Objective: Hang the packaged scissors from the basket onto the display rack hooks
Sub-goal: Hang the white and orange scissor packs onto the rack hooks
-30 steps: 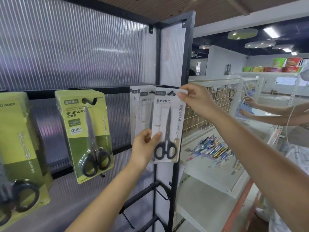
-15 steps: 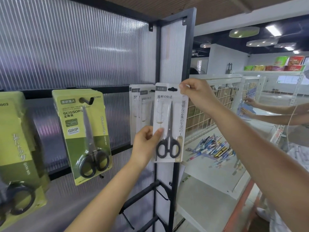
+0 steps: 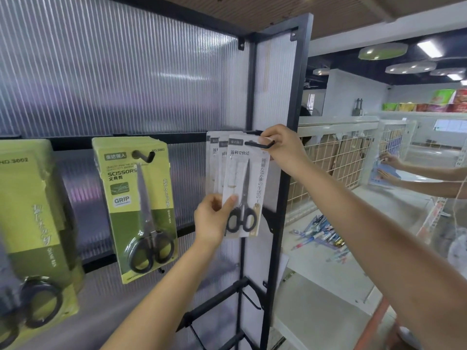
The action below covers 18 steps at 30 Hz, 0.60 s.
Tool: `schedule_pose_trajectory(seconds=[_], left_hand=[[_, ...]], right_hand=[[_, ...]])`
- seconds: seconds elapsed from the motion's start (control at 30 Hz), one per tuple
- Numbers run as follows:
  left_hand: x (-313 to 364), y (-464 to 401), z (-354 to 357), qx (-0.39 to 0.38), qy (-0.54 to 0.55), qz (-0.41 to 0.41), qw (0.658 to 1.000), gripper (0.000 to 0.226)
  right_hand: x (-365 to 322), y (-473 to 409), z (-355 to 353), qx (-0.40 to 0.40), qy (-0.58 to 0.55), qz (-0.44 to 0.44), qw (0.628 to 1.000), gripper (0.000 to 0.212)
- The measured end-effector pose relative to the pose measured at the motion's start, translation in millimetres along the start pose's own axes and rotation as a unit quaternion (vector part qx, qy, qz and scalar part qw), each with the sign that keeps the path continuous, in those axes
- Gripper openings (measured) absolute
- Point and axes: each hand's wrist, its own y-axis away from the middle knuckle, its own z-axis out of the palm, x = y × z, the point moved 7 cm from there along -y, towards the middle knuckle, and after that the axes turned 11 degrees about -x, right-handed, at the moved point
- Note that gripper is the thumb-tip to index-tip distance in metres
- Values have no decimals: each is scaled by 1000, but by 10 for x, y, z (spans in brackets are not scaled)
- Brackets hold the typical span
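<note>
A white scissors pack (image 3: 243, 190) with black-handled scissors hangs on a black rack hook (image 3: 260, 145), in front of two other white packs (image 3: 214, 160). My left hand (image 3: 213, 218) pinches the front pack's lower left edge, thumb on its face. My right hand (image 3: 283, 150) pinches its top right corner beside the hook's upturned tip. The hook passes through the pack's hang hole. No basket is in view.
Green scissors packs (image 3: 137, 203) hang on a hook to the left, more (image 3: 27, 236) at the far left. The black rack frame post (image 3: 285, 173) stands just right of my hands. Behind it are a wire cage, pens (image 3: 321, 236) on a white shelf and another person's hands (image 3: 391, 168).
The white pack has slid back along the hook, so the hook's tip now sticks out in front of it. Both hands kept their hold and followed it.
</note>
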Motion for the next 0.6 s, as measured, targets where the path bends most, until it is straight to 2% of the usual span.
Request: schedule_pose_trajectory(seconds=[0.13, 0.27, 0.47, 0.6], left_hand=[[-3, -62, -54, 28, -35, -10, 999, 31], [-37, -106, -43, 15, -47, -35, 998, 25], [-18, -69, -40, 11, -94, -63, 993, 12], [128, 134, -39, 28, -206, -31, 978, 41]], right_hand=[[30, -69, 59, 21, 26, -21, 999, 5], [26, -68, 103, 37, 41, -44, 997, 15], [80, 126, 90, 14, 102, -17, 995, 42], [231, 491, 8, -15, 174, 40, 984, 43]])
